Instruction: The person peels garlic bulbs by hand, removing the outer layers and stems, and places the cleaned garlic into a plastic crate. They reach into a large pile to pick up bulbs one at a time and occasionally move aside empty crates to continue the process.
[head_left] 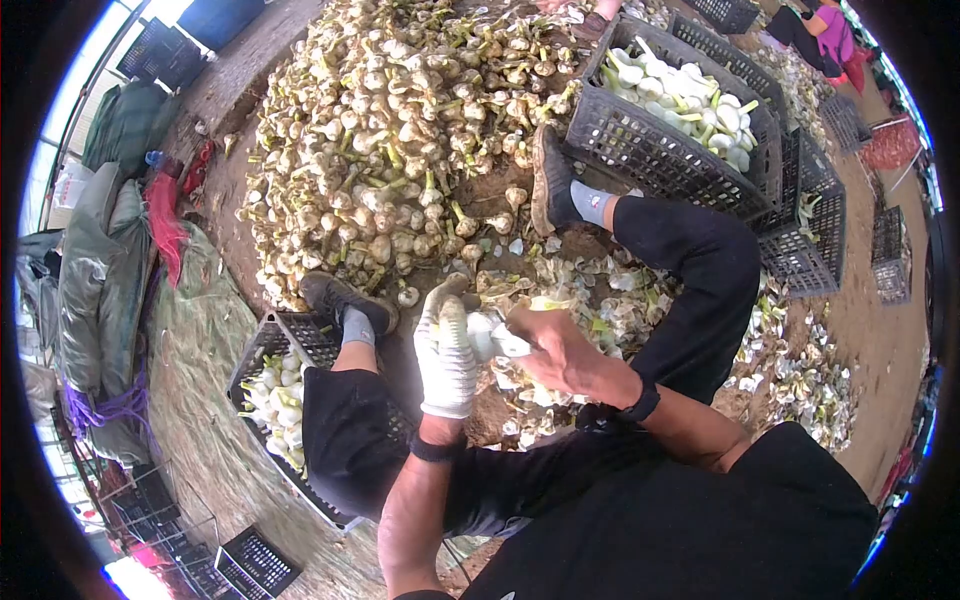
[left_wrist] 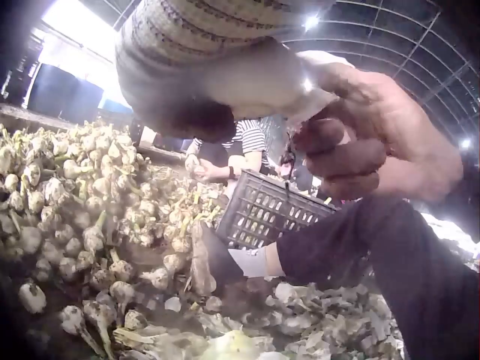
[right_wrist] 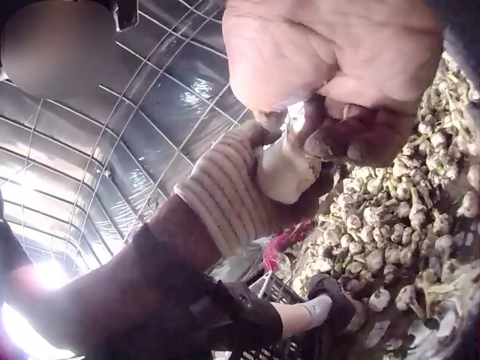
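Observation:
A pale garlic bulb [right_wrist: 285, 172] is held between both hands, above the lap. My left hand [head_left: 445, 350], in a white striped knit glove, grips the bulb from one side with bent fingers. My bare right hand [head_left: 560, 355] pinches the bulb's upper end, its fingers curled, as the right wrist view shows. In the left wrist view a white bit shows at the right hand's [left_wrist: 367, 135] thumb and fingers, while the glove hides most of the bulb. Peeled skins [head_left: 600, 285] litter the ground just past the hands.
A large heap of unpeeled garlic [head_left: 370, 130] lies ahead. At the right stands a black crate [head_left: 660, 150] of peeled bulbs; another crate [head_left: 300, 480] of them is beside the left leg. Full sacks [head_left: 90, 280] lean at far left. Another person's striped sleeve [left_wrist: 251, 139] appears beyond the heap.

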